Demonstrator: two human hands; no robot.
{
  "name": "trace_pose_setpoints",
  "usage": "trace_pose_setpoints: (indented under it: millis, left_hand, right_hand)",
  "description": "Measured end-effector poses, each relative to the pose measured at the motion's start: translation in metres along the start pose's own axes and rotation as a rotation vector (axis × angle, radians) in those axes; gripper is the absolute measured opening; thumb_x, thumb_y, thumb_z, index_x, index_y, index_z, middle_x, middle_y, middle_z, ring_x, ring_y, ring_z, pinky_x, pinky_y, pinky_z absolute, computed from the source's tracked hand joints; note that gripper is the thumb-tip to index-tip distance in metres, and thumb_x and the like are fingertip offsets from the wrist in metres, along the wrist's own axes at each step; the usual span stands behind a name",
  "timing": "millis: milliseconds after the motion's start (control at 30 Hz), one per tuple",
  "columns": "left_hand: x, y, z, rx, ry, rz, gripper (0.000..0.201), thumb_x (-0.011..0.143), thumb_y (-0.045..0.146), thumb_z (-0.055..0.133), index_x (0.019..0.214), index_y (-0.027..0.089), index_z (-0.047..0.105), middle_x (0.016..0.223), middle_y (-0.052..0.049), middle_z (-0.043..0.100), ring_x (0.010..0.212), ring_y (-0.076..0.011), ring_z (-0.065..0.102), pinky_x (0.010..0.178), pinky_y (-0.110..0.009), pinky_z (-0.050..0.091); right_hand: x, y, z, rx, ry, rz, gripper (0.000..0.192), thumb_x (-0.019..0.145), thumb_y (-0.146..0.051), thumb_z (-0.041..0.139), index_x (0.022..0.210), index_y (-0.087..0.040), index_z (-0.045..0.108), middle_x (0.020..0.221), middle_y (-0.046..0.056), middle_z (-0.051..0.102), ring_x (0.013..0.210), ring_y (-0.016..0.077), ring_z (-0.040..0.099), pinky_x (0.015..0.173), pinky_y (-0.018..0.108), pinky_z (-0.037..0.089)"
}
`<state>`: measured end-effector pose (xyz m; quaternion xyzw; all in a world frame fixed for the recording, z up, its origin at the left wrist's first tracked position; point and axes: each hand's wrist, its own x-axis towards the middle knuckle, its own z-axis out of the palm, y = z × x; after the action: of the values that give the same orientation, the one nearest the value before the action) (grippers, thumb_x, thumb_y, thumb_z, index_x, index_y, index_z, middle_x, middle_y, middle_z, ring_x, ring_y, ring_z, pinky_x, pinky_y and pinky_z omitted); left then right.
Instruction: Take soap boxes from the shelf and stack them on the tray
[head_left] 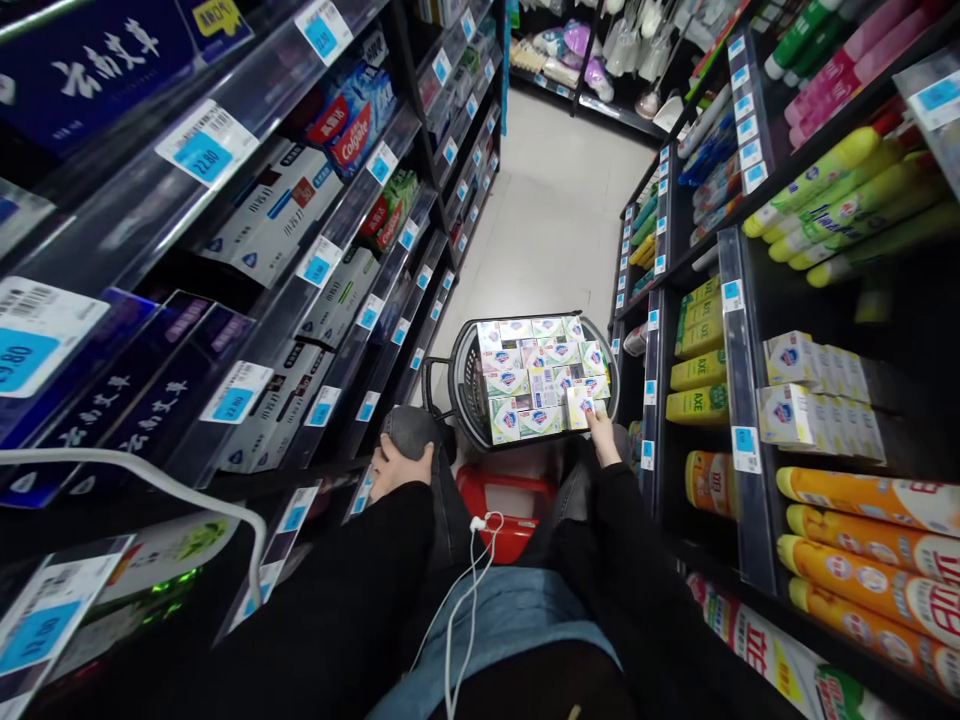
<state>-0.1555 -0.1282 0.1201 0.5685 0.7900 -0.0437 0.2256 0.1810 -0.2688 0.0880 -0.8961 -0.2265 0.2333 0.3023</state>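
My left hand (400,467) lies on my left knee (411,432), fingers spread and holding nothing. My right hand (602,438) pinches a small white and yellow soap box (578,406) at the front right of a dark grey basket (466,380). Rows of soap boxes (504,382), white with green, pink and yellow, fill the basket in a flat carton or tray. The basket stands on the floor just beyond my knees. Whether the pinched box touches the boxes below it, I cannot tell.
Toothpaste boxes (349,130) line the left shelves. On the right are more soap boxes (787,415), yellow AXE boxes (697,403) and orange bottles (862,500). Something red (514,530) is between my legs. A white earphone cable (472,590) hangs in front of me. The pale aisle floor (547,220) runs ahead.
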Motion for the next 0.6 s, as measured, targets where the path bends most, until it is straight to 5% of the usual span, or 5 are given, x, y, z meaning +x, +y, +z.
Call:
trace_pose_setpoints:
  millis: [233,400,600]
  left_hand:
    - [-0.001,-0.001,0.003,0.002,0.030,0.006,0.093,0.079,0.069,0.049,0.154,0.019,0.023,0.148,-0.018,0.038,0.123,-0.0408,0.046,0.099,-0.055,0.040]
    - [0.000,-0.001,0.005,0.012,0.024,0.002,0.092,0.080,0.068,0.049,0.154,0.019,0.023,0.148,-0.019,0.037,0.123,-0.0403,0.046,0.099,-0.055,0.040]
    - [0.000,-0.001,0.006,0.010,0.036,-0.004,0.092,0.080,0.069,0.049,0.153,0.019,0.024,0.148,-0.019,0.037,0.124,-0.0412,0.045,0.098,-0.055,0.040]
  right_hand:
    - [0.009,0.003,0.013,-0.134,-0.067,0.095,0.031,0.087,-0.034,0.050,0.093,-0.013,0.072,0.093,0.013,0.070,0.087,0.0214,0.062,0.082,0.028,0.044]
    - [0.006,0.000,0.021,-0.198,-0.049,0.115,0.038,0.089,-0.031,0.048,0.114,-0.012,0.068,0.106,0.017,0.069,0.098,0.0240,0.062,0.090,0.031,0.042]
    - [0.004,0.002,0.024,-0.213,-0.019,0.054,0.042,0.089,-0.034,0.047,0.116,-0.010,0.068,0.108,0.017,0.068,0.097,0.0233,0.061,0.087,0.029,0.043]
